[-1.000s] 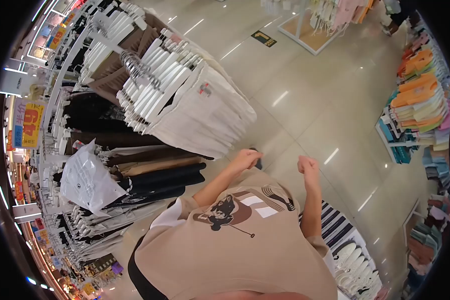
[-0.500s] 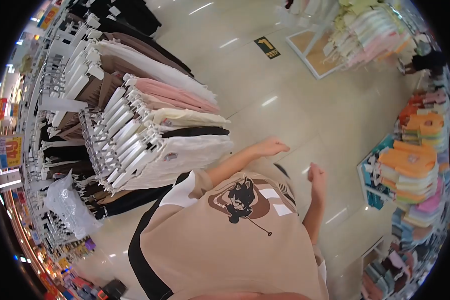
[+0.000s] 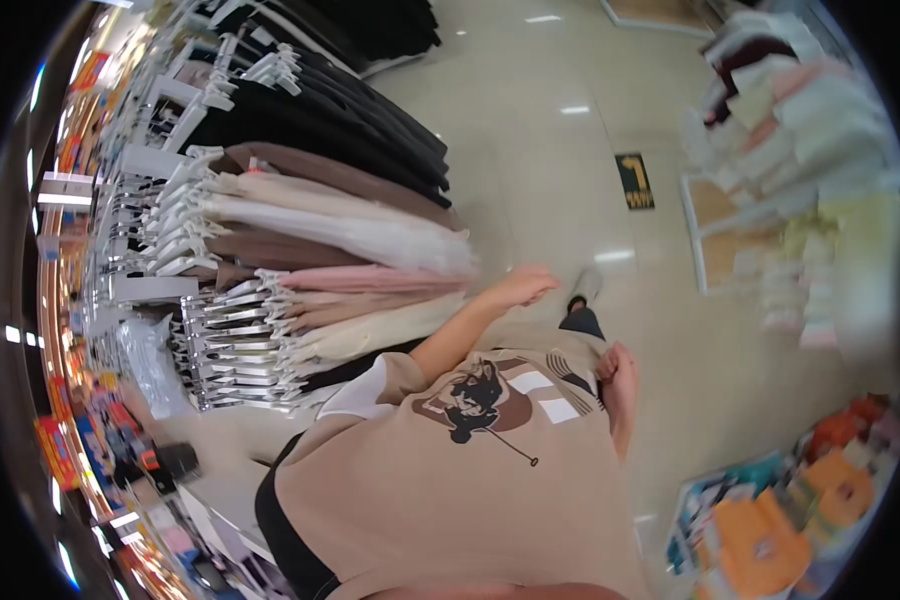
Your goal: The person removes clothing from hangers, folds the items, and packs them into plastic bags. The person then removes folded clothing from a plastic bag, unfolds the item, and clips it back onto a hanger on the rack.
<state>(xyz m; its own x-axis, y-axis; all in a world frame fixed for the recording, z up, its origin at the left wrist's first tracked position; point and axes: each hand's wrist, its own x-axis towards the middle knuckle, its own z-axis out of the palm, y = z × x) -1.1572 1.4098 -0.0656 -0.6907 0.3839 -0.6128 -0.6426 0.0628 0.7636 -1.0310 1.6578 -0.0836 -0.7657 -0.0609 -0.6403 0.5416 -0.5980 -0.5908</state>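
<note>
My left hand [image 3: 525,287] is held out in front of my body at the middle of the view. Its fingers are curled in, and nothing shows in them. It is nearest to the rack of hanging clothes [image 3: 370,312], a short way off to its left. My right hand [image 3: 620,370] is beside the hem of my beige printed shirt [image 3: 470,490], fingers also curled, with no held object visible. A light shoe [image 3: 587,285] and a dark trouser leg show beyond the shirt.
Dark garments [image 3: 320,130] hang farther along the left racks. A green-black floor sign [image 3: 635,181] lies on the pale tiled floor [image 3: 530,130]. At the right is a blurred stand of pale clothes [image 3: 800,150]; orange clothes [image 3: 760,545] are displayed at lower right.
I have moved forward along the aisle; the left racks and right-hand displays have shifted back toward me. My right hand is now closer to my shirt, and a foot shows ahead.
</note>
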